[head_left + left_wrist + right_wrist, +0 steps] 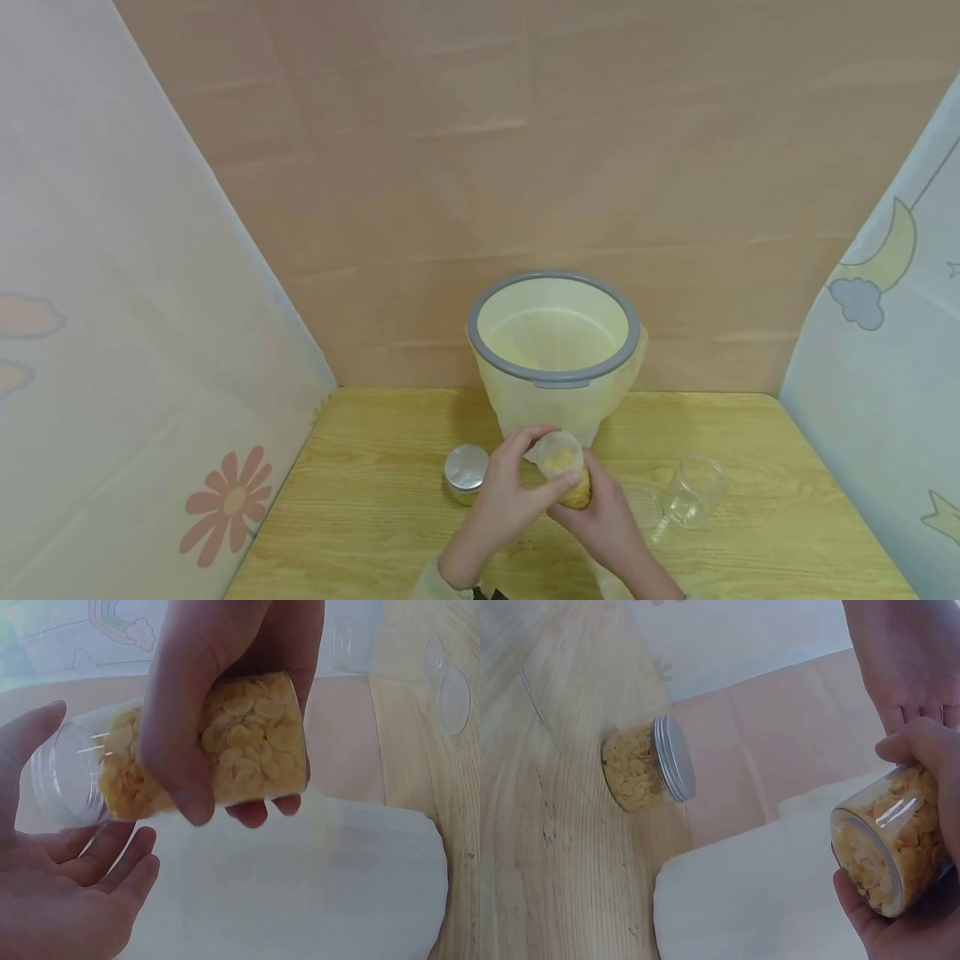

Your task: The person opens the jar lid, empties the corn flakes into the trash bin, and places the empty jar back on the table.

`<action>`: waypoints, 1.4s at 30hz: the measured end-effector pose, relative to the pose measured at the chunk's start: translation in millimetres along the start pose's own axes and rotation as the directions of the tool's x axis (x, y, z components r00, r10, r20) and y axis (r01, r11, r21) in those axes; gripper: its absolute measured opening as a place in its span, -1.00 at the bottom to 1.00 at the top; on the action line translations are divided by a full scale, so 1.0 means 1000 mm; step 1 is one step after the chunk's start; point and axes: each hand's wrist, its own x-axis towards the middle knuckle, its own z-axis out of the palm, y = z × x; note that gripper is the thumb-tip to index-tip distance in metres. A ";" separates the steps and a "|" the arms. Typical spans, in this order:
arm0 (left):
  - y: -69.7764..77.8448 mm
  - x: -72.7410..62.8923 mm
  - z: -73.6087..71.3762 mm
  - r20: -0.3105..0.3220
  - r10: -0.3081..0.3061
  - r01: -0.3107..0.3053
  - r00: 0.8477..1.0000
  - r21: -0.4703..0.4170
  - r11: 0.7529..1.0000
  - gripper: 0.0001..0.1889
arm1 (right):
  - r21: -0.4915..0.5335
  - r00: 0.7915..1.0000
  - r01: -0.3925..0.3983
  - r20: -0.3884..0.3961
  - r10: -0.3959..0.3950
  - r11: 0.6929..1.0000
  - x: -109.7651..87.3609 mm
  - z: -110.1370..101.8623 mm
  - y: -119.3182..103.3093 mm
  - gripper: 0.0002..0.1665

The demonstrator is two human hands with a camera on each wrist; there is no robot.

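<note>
My right hand [600,508] grips a clear jar [251,739] of pale yellow flakes round its body, with the thumb across one side. The jar is tilted, its clear mouth end towards my left hand [67,877]. The left thumb lies right at the rim, and the left fingers stretch loosely under and behind it. In the right wrist view, the base of the jar shows beside the right fingers [862,907]. A second jar [645,765] of similar flakes, with a silver lid [467,467], stands on the table left of my hands.
A pale bin [551,400] with a grey rim stands behind my hands, a liner round it. To the right are an empty clear jar [697,496] and a clear round lid [454,701]. Patterned sheets hang on both sides of the wooden table [360,500].
</note>
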 end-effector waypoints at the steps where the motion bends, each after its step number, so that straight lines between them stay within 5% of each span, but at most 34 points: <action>1: 0.000 0.000 0.001 0.000 -0.004 0.004 1.000 0.002 1.000 -0.52 | 0.004 1.000 0.018 0.012 -0.018 1.000 -0.001 0.001 0.000 -0.28; 8: 0.000 0.003 0.007 -0.010 -0.009 0.009 1.000 0.035 0.999 -0.66 | 0.008 0.998 0.034 0.061 -0.035 0.999 -0.005 0.009 0.000 -0.23; 15: -0.001 0.002 0.005 0.009 0.028 -0.028 1.000 0.044 0.999 -0.57 | 0.002 0.996 0.076 0.039 -0.076 0.997 -0.005 0.006 0.003 -0.22; 27: -0.004 -0.004 -0.010 0.010 0.048 -0.049 0.999 0.127 0.991 -0.49 | -0.009 0.997 -0.071 0.001 0.071 0.997 -0.002 -0.001 0.000 -0.27; 42: -0.002 0.000 -0.006 0.047 -0.042 0.042 0.998 0.014 0.999 -0.52 | 0.002 0.996 -0.031 0.088 0.031 1.000 -0.005 -0.001 -0.001 -0.25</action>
